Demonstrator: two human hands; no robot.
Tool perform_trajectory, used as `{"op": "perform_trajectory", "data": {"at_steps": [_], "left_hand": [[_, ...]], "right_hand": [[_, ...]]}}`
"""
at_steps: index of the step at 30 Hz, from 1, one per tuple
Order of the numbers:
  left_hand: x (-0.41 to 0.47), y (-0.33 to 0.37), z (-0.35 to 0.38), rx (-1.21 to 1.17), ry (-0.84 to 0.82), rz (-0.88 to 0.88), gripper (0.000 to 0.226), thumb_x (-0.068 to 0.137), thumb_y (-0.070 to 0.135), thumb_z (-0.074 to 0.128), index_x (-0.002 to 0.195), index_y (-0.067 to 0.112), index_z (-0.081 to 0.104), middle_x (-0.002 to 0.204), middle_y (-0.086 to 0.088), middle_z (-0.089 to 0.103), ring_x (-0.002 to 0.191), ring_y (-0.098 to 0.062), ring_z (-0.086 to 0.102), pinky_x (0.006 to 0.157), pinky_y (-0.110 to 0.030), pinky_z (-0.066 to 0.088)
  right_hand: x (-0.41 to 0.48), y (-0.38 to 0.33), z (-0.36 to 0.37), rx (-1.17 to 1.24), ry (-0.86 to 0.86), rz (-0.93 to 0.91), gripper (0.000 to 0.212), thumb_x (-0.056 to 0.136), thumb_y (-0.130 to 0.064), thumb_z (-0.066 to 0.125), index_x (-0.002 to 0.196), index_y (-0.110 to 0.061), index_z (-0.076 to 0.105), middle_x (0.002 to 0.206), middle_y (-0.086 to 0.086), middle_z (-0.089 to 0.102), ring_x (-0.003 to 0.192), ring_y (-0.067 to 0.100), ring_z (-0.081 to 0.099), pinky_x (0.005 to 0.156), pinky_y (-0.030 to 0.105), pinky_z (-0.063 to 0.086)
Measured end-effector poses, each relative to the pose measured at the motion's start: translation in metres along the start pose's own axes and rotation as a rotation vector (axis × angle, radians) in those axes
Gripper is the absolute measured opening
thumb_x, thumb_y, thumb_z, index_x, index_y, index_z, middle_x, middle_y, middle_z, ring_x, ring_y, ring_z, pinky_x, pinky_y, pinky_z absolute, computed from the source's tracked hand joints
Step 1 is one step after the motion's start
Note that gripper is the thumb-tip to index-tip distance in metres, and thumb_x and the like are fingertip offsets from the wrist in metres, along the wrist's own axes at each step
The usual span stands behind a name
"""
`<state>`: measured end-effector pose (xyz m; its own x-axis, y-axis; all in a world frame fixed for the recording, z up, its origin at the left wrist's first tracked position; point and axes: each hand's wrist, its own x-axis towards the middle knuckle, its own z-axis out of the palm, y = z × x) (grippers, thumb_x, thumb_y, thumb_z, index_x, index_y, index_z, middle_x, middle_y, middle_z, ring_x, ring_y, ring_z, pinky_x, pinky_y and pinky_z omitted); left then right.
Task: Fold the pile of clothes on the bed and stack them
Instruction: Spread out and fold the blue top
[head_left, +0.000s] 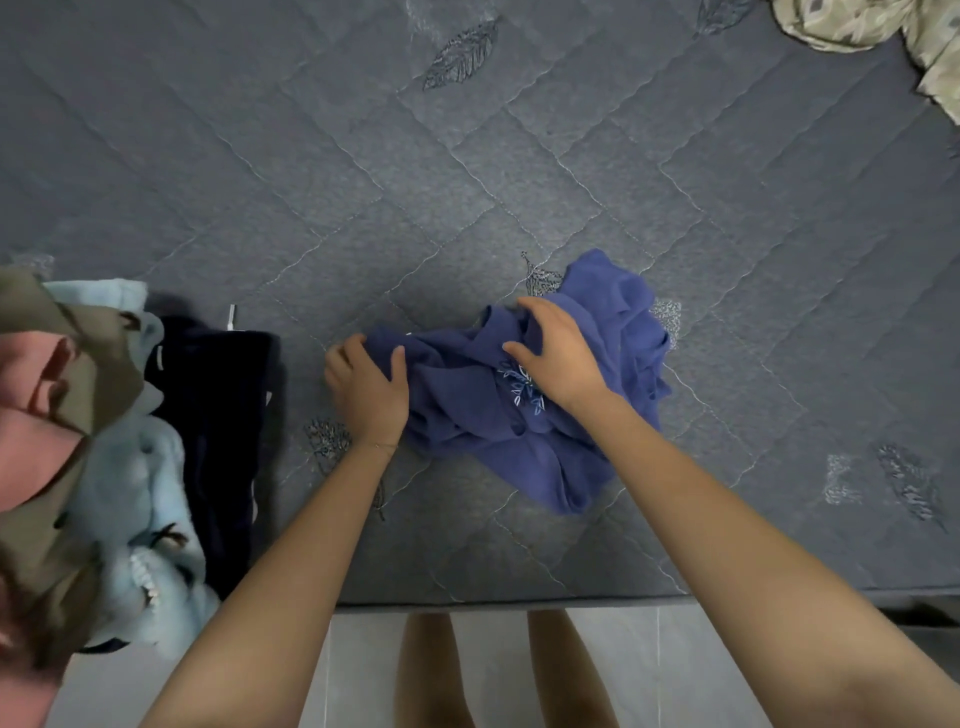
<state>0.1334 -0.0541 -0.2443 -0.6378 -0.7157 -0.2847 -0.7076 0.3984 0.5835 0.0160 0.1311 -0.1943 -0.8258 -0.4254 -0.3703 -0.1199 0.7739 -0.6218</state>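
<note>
Garment (457, 387), blue, leaf embroidery (522, 387), left hand (363, 387) gripping it, right hand (556, 348) spread atop

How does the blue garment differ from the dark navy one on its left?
The blue garment is crumpled, mid-blue, with leaf embroidery; the dark navy garment lies flatter, nearly black. The left hand grips the blue garment and the right hand rests on it; the dark navy garment is untouched. Both lie on the mattress.
</note>
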Motion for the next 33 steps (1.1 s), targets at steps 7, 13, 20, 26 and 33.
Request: {"op": "perform_trajectory", "data": {"at_steps": [7,13,20,26,33], "left_hand": [[0.022,0.002,0.002,-0.178,-0.077,-0.199,0.042,0.097,0.043,0.056,0.1,0.001,0.058,0.105,-0.019,0.065,0.102,-0.032,0.059,0.087,-0.042,0.047],[0.023,-0.006,0.0,-0.199,-0.105,-0.111,0.011,0.095,0.012,0.058,0.088,0.003,0.054,0.092,-0.018,0.061,0.086,-0.031,0.058,0.074,-0.04,0.046],[0.008,0.045,-0.052,-0.529,-0.152,-0.027,0.029,0.102,0.003,0.042,0.08,0.022,0.042,0.075,0.004,0.044,0.068,-0.003,0.042,0.064,-0.014,0.038],[0.004,0.093,-0.094,-0.761,-0.309,0.011,0.027,0.103,0.002,0.04,0.087,0.019,0.053,0.086,0.004,0.054,0.076,0.002,0.052,0.072,-0.014,0.042],[-0.004,0.092,-0.09,-0.707,-0.335,0.043,0.034,0.1,0.008,0.052,0.072,0.019,0.036,0.068,0.01,0.034,0.059,0.003,0.034,0.058,-0.012,0.034]], "right_hand": [[0.024,0.005,0.017,-0.082,-0.174,0.137,0.067,0.099,-0.02,0.054,0.155,-0.011,0.018,0.151,0.014,0.039,0.138,0.033,0.037,0.112,0.047,0.032],[0.019,0.016,0.01,-0.273,-0.14,0.193,0.022,0.094,-0.031,0.062,0.11,-0.015,0.064,0.109,0.007,0.057,0.108,0.027,0.054,0.092,0.04,0.033],[0.008,-0.004,-0.026,-0.123,-0.095,0.245,0.011,0.093,-0.022,0.06,0.088,-0.013,0.062,0.091,0.009,0.066,0.092,0.029,0.061,0.076,0.035,0.045],[-0.008,-0.023,-0.049,-0.185,-0.262,0.282,0.06,0.091,-0.045,0.063,0.139,-0.015,0.044,0.123,0.009,0.062,0.113,0.03,0.058,0.082,0.034,0.046],[-0.011,-0.015,-0.027,-0.35,-0.393,0.173,0.032,0.087,-0.042,0.066,0.112,-0.021,0.067,0.109,0.005,0.067,0.106,0.027,0.06,0.072,0.032,0.042]]}}
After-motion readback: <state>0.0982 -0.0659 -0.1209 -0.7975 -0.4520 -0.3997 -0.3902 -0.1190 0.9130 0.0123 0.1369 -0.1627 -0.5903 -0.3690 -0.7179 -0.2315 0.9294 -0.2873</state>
